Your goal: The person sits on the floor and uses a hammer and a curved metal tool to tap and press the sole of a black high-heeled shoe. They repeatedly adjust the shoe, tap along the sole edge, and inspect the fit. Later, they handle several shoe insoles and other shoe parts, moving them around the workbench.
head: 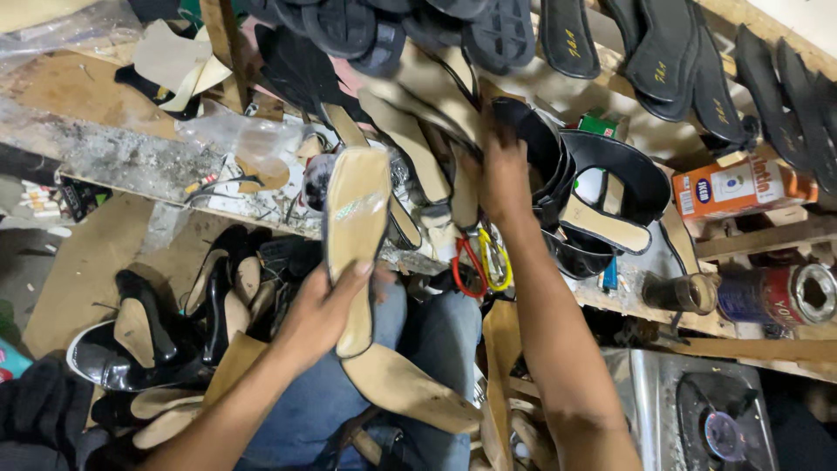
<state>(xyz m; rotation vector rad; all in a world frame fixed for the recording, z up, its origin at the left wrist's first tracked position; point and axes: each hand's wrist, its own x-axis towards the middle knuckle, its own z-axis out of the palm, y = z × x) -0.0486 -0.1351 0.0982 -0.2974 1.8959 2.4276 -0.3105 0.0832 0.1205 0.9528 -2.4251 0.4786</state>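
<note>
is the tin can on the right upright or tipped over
Tipped over. The tin can lies on its side on the bench, its round end with a dark hole facing the camera, beside a brown jar.

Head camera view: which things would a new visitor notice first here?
First, the tan insole held up at the centre by the left hand. Next, the right hand reaching into black shoe uppers on the cluttered wooden bench. Black heeled shoes lie piled at lower left.

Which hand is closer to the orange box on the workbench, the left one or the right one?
The right. The right hand reaches among the black shoe uppers, just left of the orange box. The left hand is much farther away, holding a beige insole over the lap.
</note>
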